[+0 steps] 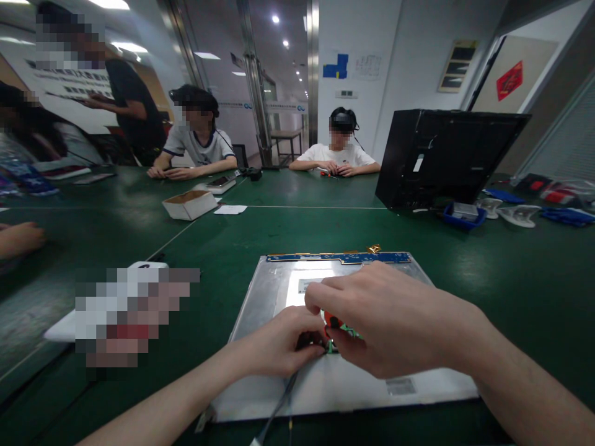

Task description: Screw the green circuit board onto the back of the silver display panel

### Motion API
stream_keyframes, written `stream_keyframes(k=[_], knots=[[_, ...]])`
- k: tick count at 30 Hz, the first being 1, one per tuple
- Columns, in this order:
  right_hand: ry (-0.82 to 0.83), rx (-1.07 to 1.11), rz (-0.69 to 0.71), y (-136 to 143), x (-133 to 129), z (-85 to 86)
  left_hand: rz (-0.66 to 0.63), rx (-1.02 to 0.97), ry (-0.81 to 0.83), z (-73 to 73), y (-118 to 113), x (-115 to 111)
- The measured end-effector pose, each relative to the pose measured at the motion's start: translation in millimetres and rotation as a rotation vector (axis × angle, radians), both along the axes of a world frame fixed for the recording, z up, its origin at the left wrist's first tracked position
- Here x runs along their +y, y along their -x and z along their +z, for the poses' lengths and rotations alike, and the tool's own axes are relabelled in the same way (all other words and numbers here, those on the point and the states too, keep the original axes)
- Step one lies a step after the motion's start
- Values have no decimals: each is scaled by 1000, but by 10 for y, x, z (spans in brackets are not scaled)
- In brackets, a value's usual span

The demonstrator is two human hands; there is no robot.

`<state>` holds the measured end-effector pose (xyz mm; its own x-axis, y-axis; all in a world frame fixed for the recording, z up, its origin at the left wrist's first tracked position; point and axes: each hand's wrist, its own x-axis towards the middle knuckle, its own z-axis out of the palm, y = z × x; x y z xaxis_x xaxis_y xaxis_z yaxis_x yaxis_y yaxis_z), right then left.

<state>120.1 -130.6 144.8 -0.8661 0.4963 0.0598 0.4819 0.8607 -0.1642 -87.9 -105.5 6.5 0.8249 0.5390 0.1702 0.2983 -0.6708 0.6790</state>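
A flat display panel (264, 291) with a silvery metal back lies on the table before me, a narrow blue circuit strip (311, 257) along its far edge. Over the panel's middle, my right hand (390, 316) curls its fingers around a red-and-black screwdriver handle (332, 319); the tip is hidden. Under it shows part of a small green circuit board (351, 332). My left hand (288, 341) has its fingertips closed at the board's left edge, and what they pinch is hidden. A dark cable (281, 402) runs from below that hand towards me.
On the green table (279, 229) stand a large black monitor casing (446, 161), a blue tray (463, 218) and an open white box (189, 204). A white phone-like object (65, 327) lies left. Several people sit or stand around; a person's hand (21, 240) rests at the left edge.
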Motion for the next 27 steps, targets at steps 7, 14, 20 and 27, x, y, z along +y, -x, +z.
stream_keyframes(k=[7,14,20,27], knots=[[10,1,-15,6,26,-10,29,26,7,-7,-1,-28],[-40,-22,-41,9,32,-28,30,23,-9,34,-13,-29],[-53,-8,-34,14,26,-33,11,-2,2,62,-4,-21],[-6,-18,-19,9,4,3,3,10,0,20,1,-12]])
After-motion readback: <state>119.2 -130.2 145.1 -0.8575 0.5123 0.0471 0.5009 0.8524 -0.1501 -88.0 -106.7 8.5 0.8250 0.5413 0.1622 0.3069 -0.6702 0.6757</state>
